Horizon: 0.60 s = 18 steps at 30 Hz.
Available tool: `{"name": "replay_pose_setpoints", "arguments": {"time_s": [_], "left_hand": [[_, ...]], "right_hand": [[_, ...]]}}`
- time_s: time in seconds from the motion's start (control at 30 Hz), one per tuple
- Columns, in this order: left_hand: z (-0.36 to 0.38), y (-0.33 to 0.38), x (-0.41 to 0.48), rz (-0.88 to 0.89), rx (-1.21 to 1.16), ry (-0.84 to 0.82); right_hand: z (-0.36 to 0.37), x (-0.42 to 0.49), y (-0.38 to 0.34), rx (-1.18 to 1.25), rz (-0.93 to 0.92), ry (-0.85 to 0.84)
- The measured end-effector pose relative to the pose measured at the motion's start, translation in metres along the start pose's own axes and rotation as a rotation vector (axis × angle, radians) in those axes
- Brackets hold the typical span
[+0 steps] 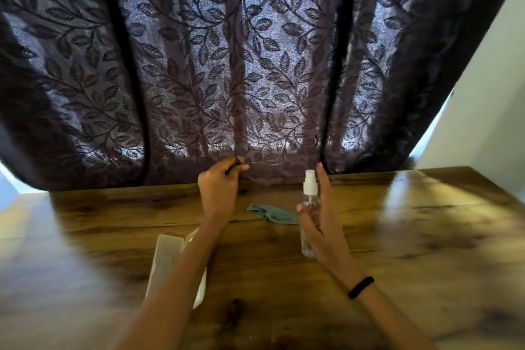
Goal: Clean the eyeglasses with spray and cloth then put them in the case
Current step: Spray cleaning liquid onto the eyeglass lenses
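Spraying stage: left hand [218, 187] pinches the eyeglasses [264, 170] by one arm; right hand [319, 226] grips the bottle [308, 197], fingers [323, 179] partly lifted beside nozzle. Next, likely: press nozzle toward lens.

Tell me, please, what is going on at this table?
A person's left hand pinches the eyeglasses by one end, raised above the wooden table. The right hand holds the spray bottle upright beside them. The cloth lies on the table, and the case, seemingly open, lies under the left forearm.
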<state>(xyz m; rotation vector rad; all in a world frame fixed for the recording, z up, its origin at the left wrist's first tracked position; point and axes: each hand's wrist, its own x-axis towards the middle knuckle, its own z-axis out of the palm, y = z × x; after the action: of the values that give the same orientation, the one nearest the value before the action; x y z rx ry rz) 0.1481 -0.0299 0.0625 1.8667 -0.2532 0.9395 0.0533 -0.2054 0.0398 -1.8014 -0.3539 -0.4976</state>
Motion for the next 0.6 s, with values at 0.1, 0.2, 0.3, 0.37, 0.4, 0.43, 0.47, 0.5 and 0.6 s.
{"name": "replay_pose_setpoints", "arguments": {"time_s": [0.1,0.2,0.3,0.37,0.4,0.43,0.47,0.5,0.6], "left_hand": [[0.009,0.004,-0.002,-0.005,-0.019,-0.043],[0.013,0.006,-0.004,0.003,-0.023,-0.054],[0.013,0.008,-0.005,0.029,-0.023,-0.055],[0.012,0.008,-0.005,0.043,-0.020,-0.048],[0.012,0.008,-0.005,0.047,-0.014,-0.043],[0.011,0.007,-0.005,0.049,-0.006,-0.039],[0.011,0.007,-0.005,0.050,-0.002,-0.035],[0.011,0.007,-0.005,0.049,-0.006,-0.033],[0.010,0.009,-0.005,0.052,-0.026,-0.026]], "right_hand": [[0.001,-0.002,-0.003,-0.105,-0.036,0.001],[0.003,-0.002,-0.007,-0.192,-0.066,0.041],[0.007,0.000,-0.015,-0.342,-0.122,0.079],[0.010,0.003,-0.020,-0.464,-0.131,0.079],[0.011,0.004,-0.022,-0.521,-0.122,0.071],[0.012,0.006,-0.024,-0.567,-0.108,0.056],[0.013,0.008,-0.026,-0.601,-0.095,0.038],[0.014,0.010,-0.027,-0.624,-0.086,0.022],[0.019,0.016,-0.031,-0.638,-0.082,0.003]]}}
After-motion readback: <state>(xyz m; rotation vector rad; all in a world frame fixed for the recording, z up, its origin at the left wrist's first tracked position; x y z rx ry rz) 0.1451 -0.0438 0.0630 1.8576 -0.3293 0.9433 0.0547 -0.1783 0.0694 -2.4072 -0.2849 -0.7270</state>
